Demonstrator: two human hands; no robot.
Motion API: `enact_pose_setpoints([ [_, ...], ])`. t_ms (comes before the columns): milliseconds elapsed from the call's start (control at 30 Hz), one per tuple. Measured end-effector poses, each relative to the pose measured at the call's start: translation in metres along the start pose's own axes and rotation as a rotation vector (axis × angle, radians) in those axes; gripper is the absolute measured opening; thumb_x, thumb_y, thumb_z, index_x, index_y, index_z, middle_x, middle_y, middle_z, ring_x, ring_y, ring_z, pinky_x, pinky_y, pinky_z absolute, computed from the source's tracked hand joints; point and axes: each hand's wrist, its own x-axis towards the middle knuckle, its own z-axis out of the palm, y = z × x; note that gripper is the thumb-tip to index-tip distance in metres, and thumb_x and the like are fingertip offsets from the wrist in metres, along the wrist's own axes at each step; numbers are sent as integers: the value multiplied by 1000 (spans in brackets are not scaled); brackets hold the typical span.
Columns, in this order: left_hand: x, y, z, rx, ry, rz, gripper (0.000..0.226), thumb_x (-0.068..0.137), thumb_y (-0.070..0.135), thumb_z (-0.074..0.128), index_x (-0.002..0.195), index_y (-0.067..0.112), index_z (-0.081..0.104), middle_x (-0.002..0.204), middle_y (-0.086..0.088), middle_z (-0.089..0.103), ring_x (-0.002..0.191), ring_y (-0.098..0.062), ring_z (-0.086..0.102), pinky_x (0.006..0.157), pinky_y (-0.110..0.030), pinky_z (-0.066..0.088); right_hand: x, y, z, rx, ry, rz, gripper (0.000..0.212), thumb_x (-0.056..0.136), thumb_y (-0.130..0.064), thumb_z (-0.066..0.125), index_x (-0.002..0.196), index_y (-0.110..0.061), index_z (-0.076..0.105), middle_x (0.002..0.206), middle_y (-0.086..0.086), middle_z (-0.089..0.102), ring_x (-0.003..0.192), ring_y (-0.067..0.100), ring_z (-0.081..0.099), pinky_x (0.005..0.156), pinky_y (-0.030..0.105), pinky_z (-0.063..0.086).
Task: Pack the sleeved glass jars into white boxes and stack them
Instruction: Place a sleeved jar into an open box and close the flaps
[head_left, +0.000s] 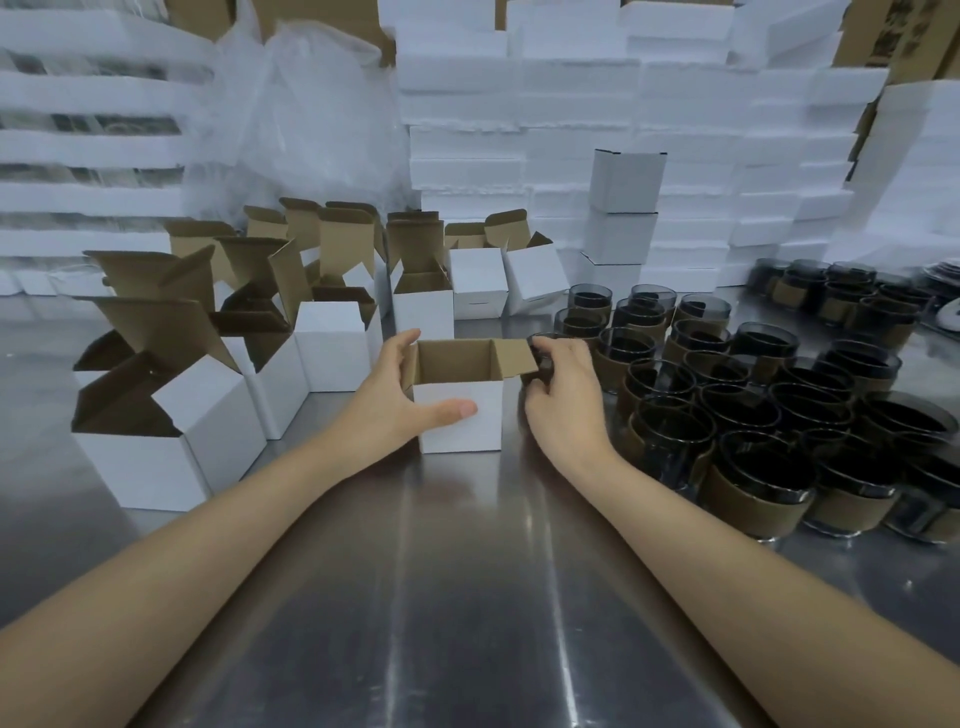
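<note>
While the left hand (400, 395) clasps the open white box (460, 421) upright on the desk (467, 571), steadying its mouth, the right hand (563, 400) curls its fingers (550, 345) round a sleeved glass jar (544, 367) just beside it, apparently ready to lift it in.

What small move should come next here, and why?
Probably lift the jar that the right hand seems to grip and lower it into the open white box: the left hand steadies this box, and it looks empty.
</note>
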Motion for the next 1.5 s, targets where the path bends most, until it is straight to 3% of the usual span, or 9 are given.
enact_pose_setpoints([
  [100, 1, 0, 1, 11, -71, -15, 106, 49, 60, 76, 137, 37, 22, 127, 16, 46, 114, -7, 51, 80, -11, 44, 1, 2, 0, -69, 23, 35, 44, 90, -1, 54, 133, -9, 50, 142, 7, 28, 128, 22, 38, 95, 18, 30],
  [233, 2, -4, 6, 80, -79, -20, 108, 51, 62, 75, 138, 35, 19, 135, 11, 40, 119, -9, 43, 95, -27, 39, 1, 1, 1, -110, -4, 171, 32, 94, -9, 54, 124, -18, 52, 154, 12, 13, 140, 29, 15, 112, 40, 22],
  [367, 5, -8, 2, 53, 93, -25, 117, 56, 59, 75, 147, 34, 6, 145, 7, 35, 130, -18, 40, 103, -32, 37, 4, 3, -2, 64, -31, 161, 25, 97, -12, 51, 122, -17, 48, 136, 9, 39, 116, 21, 47, 103, 31, 37],
  [533, 5, -9, 0, 40, 159, -4, 115, 62, 53, 77, 147, 38, 0, 152, 6, 25, 137, -21, 34, 104, -30, 31, 2, -1, -5, 371, 187, 110, 29, 94, -33, 57, 110, -26, 34, 123, 4, 36, 89, 6, 50, 74, 7, 39],
  [833, 5, -10, 0, 41, 190, 18, 105, 67, 46, 80, 147, 34, 13, 148, 5, 35, 133, -19, 38, 101, -27, 33, -1, -8, 11, 936, -133, 46, 47, 81, -44, 62, 124, -31, 46, 113, 1, 65, 97, 12, 65, 68, 24, 50],
  [933, 5, -10, 0, 53, 176, 26, 104, 67, 47, 80, 147, 35, 13, 147, 6, 34, 132, -18, 37, 99, -26, 32, 0, -3, 10, 907, -186, 58, 68, 75, -39, 74, 133, -33, 39, 131, 1, 55, 113, 14, 61, 86, 27, 52],
  [1033, 5, -11, 0, 43, 189, 30, 105, 67, 46, 80, 147, 33, 14, 144, 7, 37, 130, -15, 38, 97, -24, 32, -4, -4, 10, 773, -159, -68, 67, 72, -17, 83, 118, -48, 46, 127, -8, 52, 101, 1, 64, 80, 14, 51],
  [1233, 2, -5, 0, 47, 184, 67, 109, 59, 54, 75, 149, 26, 20, 146, 5, 39, 134, -14, 38, 111, -32, 34, -10, -10, 10, 694, -212, -189, 73, 70, -6, 84, 119, -47, 49, 120, -19, 55, 106, 11, 62, 83, 21, 53],
  [1500, -3, -4, 6, 391, 471, 207, 73, 72, 34, 82, 136, 27, 50, 154, 2, 5, 144, -20, 4, 117, -38, 15, -11, -12, 11, 694, -163, -197, 72, 69, -7, 84, 119, -45, 49, 122, -17, 53, 110, 14, 60, 84, 23, 53],
])
